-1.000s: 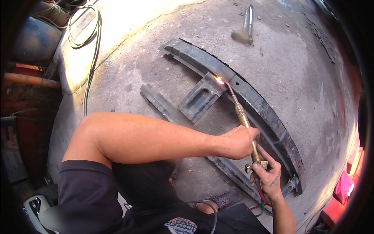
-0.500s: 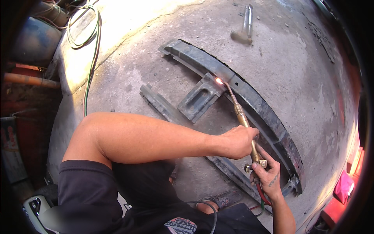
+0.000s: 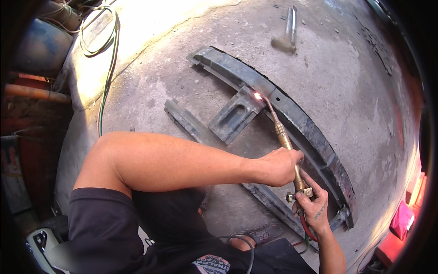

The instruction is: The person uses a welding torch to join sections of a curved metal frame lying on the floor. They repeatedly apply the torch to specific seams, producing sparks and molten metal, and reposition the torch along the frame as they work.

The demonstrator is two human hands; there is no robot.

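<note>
My left hand (image 3: 279, 167) is wrapped round the brass body of a gas torch (image 3: 282, 135). Lower down, by the valve knobs, my right hand (image 3: 313, 203) grips the same torch at its base, where red and green hoses run out. The bent tip touches or nearly touches the joint between a long curved dark metal beam (image 3: 299, 116) and a slotted metal bracket (image 3: 235, 115). A bright orange-white glow shows at that joint. Whether the metal there is molten I cannot tell.
A second long metal rail (image 3: 269, 201) lies under my left arm. A hammer (image 3: 286, 39) rests on the concrete beyond the beam. Coiled hoses (image 3: 109, 43) and a blue cylinder (image 3: 45, 48) are at the far left. A pink item (image 3: 403, 218) sits at the right edge.
The glowing spot at the torch tip has shifted very slightly to the right and looks a little smaller. Both hands keep their grip in the same place.
</note>
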